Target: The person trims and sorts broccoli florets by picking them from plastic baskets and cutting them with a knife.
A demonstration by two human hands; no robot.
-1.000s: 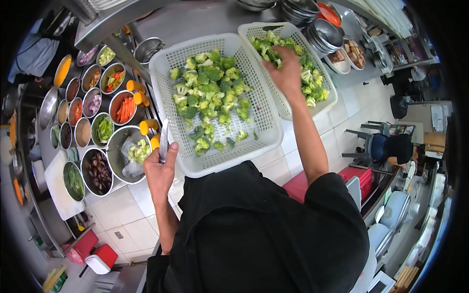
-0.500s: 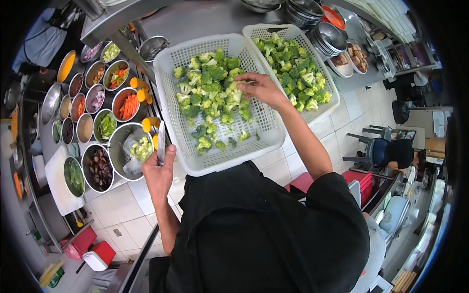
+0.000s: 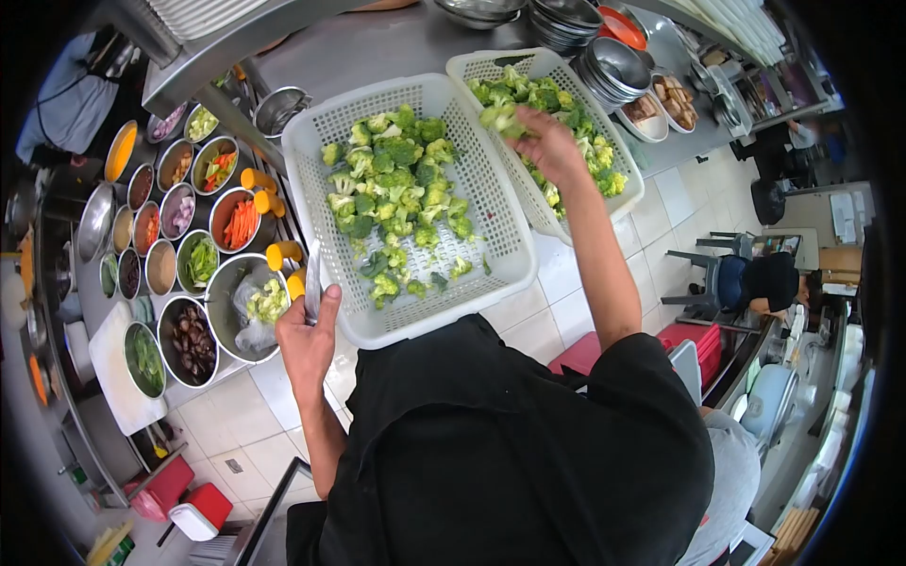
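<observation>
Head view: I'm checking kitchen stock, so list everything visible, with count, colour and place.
Large basket: one, white, centre
Small basket: one, white, right of it
Broccoli: many, green, in both baskets
Food pots: over ten, silver, left
Carrots: many, orange, in one pot
Caps: four, yellow, left of centre
Cutting board: one, white, far left
Stacked bowls: several, silver, top right
Plate: one, orange, top right
Dishes: two, white, beside the bowls
Boxes: at least two, red, left and right
Other people: at least three, grey or dark clothes, edges
Other items: uncounted, too small or blurred
Knife: one, silver, at large basket's left
Left hand: one, bare, holding the knife
Right hand: one, bare, over small basket, holding broccoli
</observation>
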